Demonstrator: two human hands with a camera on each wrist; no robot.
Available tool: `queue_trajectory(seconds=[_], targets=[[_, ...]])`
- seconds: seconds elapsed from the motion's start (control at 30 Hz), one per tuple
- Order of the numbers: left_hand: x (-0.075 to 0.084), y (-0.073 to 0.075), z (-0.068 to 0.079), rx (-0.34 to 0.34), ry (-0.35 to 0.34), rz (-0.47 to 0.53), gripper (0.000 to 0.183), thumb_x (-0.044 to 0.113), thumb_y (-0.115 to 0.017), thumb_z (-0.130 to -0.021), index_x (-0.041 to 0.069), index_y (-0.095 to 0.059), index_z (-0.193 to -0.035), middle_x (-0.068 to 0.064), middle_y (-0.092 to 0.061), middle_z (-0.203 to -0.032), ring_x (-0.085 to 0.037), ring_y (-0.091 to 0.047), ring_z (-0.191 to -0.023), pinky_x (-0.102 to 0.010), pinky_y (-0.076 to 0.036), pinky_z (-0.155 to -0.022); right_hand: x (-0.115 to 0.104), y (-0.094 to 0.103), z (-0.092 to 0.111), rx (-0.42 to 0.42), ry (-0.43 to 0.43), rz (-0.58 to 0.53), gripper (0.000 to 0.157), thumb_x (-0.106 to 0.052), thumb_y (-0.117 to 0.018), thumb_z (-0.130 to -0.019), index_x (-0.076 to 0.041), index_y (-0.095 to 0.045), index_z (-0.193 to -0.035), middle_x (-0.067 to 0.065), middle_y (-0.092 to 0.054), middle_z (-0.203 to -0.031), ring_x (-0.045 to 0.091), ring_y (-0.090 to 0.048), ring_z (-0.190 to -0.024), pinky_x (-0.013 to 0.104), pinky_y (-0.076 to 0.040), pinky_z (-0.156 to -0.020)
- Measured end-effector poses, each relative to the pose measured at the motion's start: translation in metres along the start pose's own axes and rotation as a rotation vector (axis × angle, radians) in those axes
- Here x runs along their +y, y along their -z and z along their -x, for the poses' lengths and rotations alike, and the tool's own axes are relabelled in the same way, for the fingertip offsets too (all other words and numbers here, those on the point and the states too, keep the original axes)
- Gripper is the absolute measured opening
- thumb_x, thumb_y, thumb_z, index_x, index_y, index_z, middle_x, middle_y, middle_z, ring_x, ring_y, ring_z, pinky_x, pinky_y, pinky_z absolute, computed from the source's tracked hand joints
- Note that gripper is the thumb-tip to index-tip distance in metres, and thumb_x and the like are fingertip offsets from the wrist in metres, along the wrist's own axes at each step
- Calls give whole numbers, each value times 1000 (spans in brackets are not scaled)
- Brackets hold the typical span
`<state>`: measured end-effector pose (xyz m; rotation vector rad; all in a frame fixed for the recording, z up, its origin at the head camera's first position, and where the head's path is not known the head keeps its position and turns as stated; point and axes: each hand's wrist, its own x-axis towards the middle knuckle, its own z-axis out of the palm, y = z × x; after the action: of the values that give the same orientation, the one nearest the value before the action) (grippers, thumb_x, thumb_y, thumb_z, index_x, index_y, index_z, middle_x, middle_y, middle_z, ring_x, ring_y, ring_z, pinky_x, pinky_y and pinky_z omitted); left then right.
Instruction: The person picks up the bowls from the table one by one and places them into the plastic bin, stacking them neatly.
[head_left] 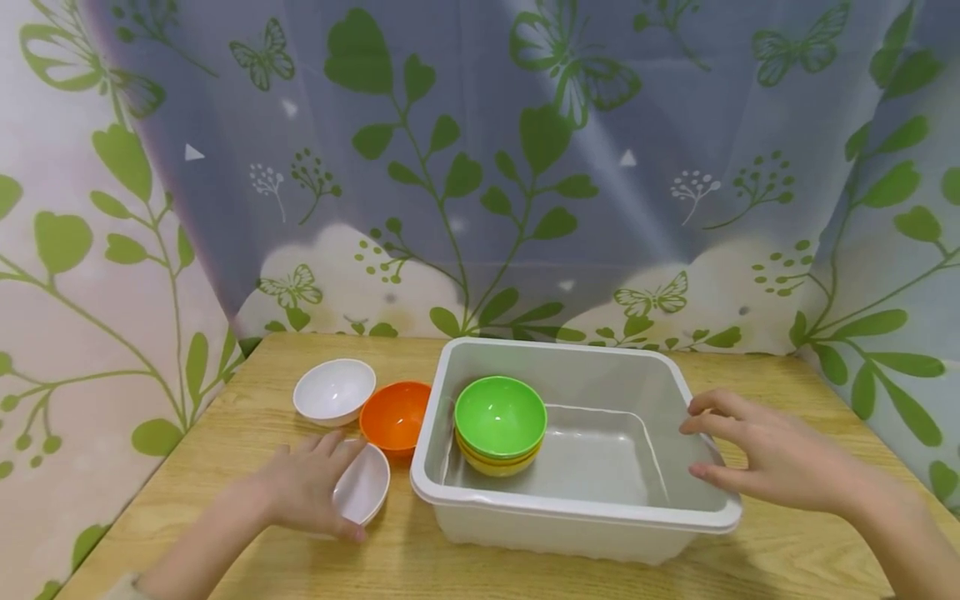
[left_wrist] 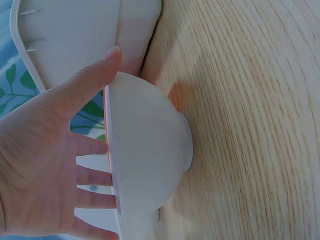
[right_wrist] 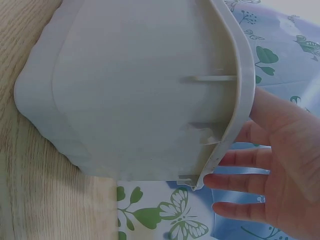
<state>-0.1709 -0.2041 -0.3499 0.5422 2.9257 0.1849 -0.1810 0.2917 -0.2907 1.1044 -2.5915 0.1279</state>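
Spread over the rim of the nearer white bowl is my left hand, fingers fairly straight. In the left wrist view the thumb lies by one side of that bowl and the fingertips are right at its rim. My right hand hovers at the right rim of a grey plastic basin, its fingers loosely extended. From the right wrist those fingers overlap the rim of the basin. Inside the basin, at its left, a green bowl sits stacked on yellow bowls.
Behind the left hand, an orange bowl stands against the basin's left side. Another white bowl is farther back on the wooden table. A leaf-and-butterfly patterned cloth hangs behind and on both sides.
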Motion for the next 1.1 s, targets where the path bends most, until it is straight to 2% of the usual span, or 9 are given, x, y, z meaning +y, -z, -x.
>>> queue_trajectory(seconds=[0.23, 0.47, 0.7, 0.83, 0.9, 1.03, 1.1], targets=[[2, 0, -1, -10, 4, 21, 111, 70, -72, -53, 4, -41, -137, -26, -39, -134, -48, -39, -117, -67, -35, -81, -1, -1, 1, -14, -14, -25, 31, -36, -73, -78, -19, -65, -103, -5, -50, -112, 3, -53, -79, 25, -44, -59], [2, 0, -1, -11, -6, 58, 109, 66, -75, -54, 6, -40, -137, -27, -37, -134, -49, -40, -116, -66, -36, -81, 0, -3, 0, 13, 17, -5, 35, -35, -75, -76, -17, -65, -104, -6, -51, -111, 8, -53, -89, 31, -47, -68], [1, 1, -2, -48, -1, 91, 110, 63, -77, -54, 6, -38, -139, -31, -33, -136, -53, -36, -117, -65, -35, -85, 4, -1, 3, 32, 26, -19, 39, -33, -78, -72, -18, -64, -105, -5, -52, -110, 14, -54, -94, 36, -48, -73], [0, -1, -4, -33, -12, 69, 110, 62, -76, -54, 3, -38, -139, -31, -35, -135, -52, -37, -117, -63, -36, -87, 7, 1, 3, 55, 29, -30, 31, -28, -79, -72, -21, -64, -99, -10, -53, -105, 11, -55, -90, 32, -49, -70], [-1, -2, -3, -19, -20, 54, 109, 63, -75, -55, 3, -38, -138, -30, -36, -134, -50, -38, -116, -61, -36, -88, 8, 1, 4, 70, 36, -44, 28, -25, -79, -72, -24, -64, -96, -12, -53, -104, 9, -55, -89, 26, -47, -71], [-5, -1, 1, 21, -48, 45, 105, 63, -74, -56, 4, -41, -137, -28, -40, -132, -48, -40, -115, -60, -37, -87, 11, 1, 5, 99, 53, -62, 27, -20, -79, -72, -26, -63, -94, -15, -54, -103, 7, -56, -90, 14, -41, -77], [-7, 1, 4, 40, -67, 49, 102, 61, -74, -57, 5, -43, -136, -26, -42, -131, -47, -42, -114, -59, -39, -85, 11, 1, 5, 100, 54, -59, 27, -20, -78, -72, -26, -64, -94, -14, -55, -103, 8, -56, -91, 13, -39, -79]])
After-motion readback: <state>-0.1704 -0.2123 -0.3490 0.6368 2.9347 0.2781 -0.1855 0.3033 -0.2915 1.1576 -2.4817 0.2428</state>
